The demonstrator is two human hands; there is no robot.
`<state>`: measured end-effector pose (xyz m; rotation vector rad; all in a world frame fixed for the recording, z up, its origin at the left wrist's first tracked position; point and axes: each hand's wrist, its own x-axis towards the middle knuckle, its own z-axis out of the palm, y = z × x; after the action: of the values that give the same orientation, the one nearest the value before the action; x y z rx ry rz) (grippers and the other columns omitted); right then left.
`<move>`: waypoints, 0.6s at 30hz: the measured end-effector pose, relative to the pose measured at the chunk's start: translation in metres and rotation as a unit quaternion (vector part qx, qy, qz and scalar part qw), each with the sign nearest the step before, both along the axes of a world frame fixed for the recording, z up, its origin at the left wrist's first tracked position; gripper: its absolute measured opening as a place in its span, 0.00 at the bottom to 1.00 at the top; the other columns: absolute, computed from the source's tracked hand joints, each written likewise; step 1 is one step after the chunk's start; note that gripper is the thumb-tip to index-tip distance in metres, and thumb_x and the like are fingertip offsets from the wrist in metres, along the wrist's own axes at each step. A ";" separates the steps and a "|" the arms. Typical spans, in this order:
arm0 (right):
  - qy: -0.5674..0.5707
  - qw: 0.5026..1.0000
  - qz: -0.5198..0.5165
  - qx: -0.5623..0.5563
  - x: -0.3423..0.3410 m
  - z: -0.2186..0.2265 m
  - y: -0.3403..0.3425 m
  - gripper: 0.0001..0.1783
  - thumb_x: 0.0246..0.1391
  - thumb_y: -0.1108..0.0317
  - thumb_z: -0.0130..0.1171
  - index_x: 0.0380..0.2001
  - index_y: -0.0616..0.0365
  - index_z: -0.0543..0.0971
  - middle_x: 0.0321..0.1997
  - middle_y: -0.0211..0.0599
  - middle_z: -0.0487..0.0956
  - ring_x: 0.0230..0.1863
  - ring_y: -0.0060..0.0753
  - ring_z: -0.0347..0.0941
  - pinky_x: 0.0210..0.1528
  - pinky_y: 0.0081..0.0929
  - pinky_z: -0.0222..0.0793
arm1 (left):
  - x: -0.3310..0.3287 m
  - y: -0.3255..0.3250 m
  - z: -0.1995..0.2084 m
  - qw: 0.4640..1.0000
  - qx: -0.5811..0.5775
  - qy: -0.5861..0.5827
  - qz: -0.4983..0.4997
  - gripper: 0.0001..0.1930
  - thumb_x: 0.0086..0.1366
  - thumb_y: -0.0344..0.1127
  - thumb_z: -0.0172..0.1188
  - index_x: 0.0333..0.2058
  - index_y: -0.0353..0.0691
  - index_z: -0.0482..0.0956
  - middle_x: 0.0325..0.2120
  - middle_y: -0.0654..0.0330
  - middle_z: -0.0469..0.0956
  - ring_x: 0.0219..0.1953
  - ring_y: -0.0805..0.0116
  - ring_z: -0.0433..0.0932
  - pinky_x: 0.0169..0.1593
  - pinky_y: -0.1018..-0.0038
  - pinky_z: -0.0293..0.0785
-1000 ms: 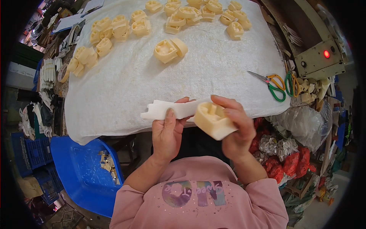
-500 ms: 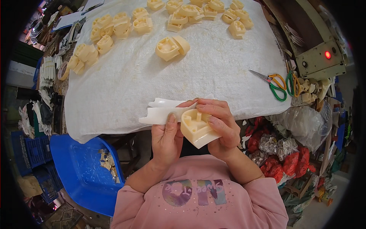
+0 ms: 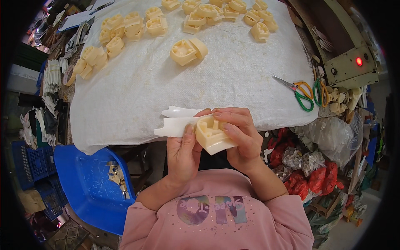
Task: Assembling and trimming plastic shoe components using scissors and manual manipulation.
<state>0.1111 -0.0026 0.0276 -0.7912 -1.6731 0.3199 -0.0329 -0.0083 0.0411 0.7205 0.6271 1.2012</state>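
Left hand (image 3: 182,153): grip closed on white strip material (image 3: 171,127), two ends showing; one piece or two, cannot tell. Right hand (image 3: 245,139): grip closed on one cream part (image 3: 214,145), held at the near edge of the table (image 3: 125,100). Mid-table: two cream pieces (image 3: 183,51), touching. Right: two scissors (image 3: 295,87). Far clusters (image 3: 206,11) overlap; count unverifiable.

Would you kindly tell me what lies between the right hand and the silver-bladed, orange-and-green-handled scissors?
In the head view, only white woven sheet lies between the right hand and scissors.
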 end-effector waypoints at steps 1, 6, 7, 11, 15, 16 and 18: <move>-0.020 1.000 -0.011 -0.003 0.000 -0.001 0.000 0.26 0.35 0.86 0.55 0.44 0.58 0.73 0.45 0.45 0.75 0.44 0.49 0.72 0.42 0.37 0.71 | 0.000 -0.001 0.000 1.000 0.000 0.000 0.003 0.21 0.72 0.37 0.35 0.55 0.25 0.62 0.52 0.48 0.68 0.53 0.64 0.70 0.56 0.70 0.69; -0.091 0.994 -0.055 -0.002 -0.001 -0.009 -0.003 0.23 0.36 0.83 0.56 0.42 0.61 0.73 0.44 0.44 0.75 0.40 0.48 0.71 0.37 0.35 0.72 | 0.003 -0.005 -0.003 0.998 -0.062 0.014 0.001 0.22 0.73 0.39 0.34 0.55 0.26 0.62 0.50 0.52 0.69 0.51 0.69 0.71 0.54 0.74 0.69; -0.097 0.993 -0.063 0.013 -0.002 -0.011 -0.003 0.23 0.36 0.81 0.57 0.41 0.61 0.73 0.43 0.43 0.75 0.38 0.46 0.70 0.36 0.35 0.69 | 0.002 -0.006 -0.004 0.998 -0.063 0.015 0.001 0.22 0.73 0.39 0.34 0.55 0.26 0.62 0.50 0.52 0.69 0.51 0.69 0.71 0.54 0.74 0.69; -0.159 0.980 -0.111 0.044 0.003 -0.008 -0.004 0.22 0.35 0.74 0.61 0.41 0.58 0.74 0.39 0.38 0.76 0.33 0.39 0.67 0.36 0.38 0.59 | -0.003 -0.006 -0.009 0.997 -0.002 0.079 -0.025 0.22 0.73 0.38 0.34 0.55 0.26 0.63 0.48 0.54 0.70 0.51 0.71 0.70 0.54 0.78 0.67; -0.131 0.986 -0.101 0.012 0.008 -0.012 0.001 0.22 0.36 0.71 0.61 0.41 0.54 0.74 0.38 0.34 0.76 0.33 0.37 0.65 0.38 0.38 0.52 | -0.009 0.001 -0.010 0.984 0.029 0.168 -0.044 0.21 0.72 0.38 0.36 0.54 0.26 0.64 0.53 0.49 0.68 0.52 0.65 0.72 0.54 0.71 0.71; -0.129 0.986 -0.109 0.016 0.009 -0.010 0.000 0.23 0.35 0.70 0.61 0.41 0.50 0.74 0.37 0.32 0.76 0.34 0.37 0.65 0.40 0.38 0.51 | -0.014 0.003 -0.011 0.984 0.028 0.168 -0.047 0.21 0.72 0.38 0.36 0.54 0.26 0.64 0.53 0.49 0.68 0.52 0.65 0.72 0.54 0.71 0.71; -0.127 0.985 -0.115 0.017 0.012 -0.004 -0.003 0.24 0.35 0.70 0.61 0.42 0.47 0.75 0.37 0.31 0.76 0.36 0.37 0.64 0.41 0.38 0.51 | -0.023 0.005 -0.015 0.987 0.029 0.158 0.013 0.19 0.71 0.35 0.41 0.52 0.25 0.66 0.48 0.48 0.72 0.48 0.63 0.75 0.51 0.70 0.72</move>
<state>0.1236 -0.0054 0.0237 -1.0210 -1.7953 0.0297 -0.0563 -0.0031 0.0265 0.9658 0.8685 1.1409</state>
